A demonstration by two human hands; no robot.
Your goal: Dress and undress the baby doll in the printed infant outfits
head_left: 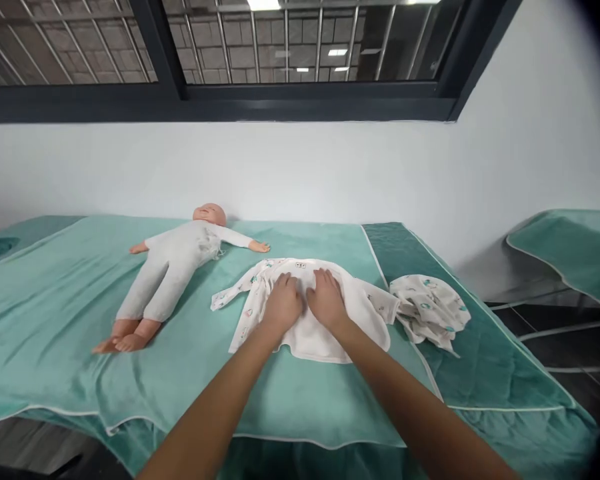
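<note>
A white baby shirt [363, 319] with small printed figures lies spread on the green bed cover, its sleeves out to both sides and its plain white inside showing. My left hand [284, 303] rests on the middle of the shirt, fingers laid on the cloth. Just beside it, my right hand [326, 300] lies on the shirt the same way, the two thumbs facing each other. Neither hand visibly grips a fold. A baby doll [175, 257] with a white cloth body lies on its back to the left, arms stretched out.
Bunched printed white cloth [430, 307] sits at the right, touching the shirt's sleeve. Green covers [55, 320] drape over the bed, against a white wall [300, 170] below a dark-framed window [310, 101]. Another green-covered surface [575, 250] stands at far right, past a floor gap.
</note>
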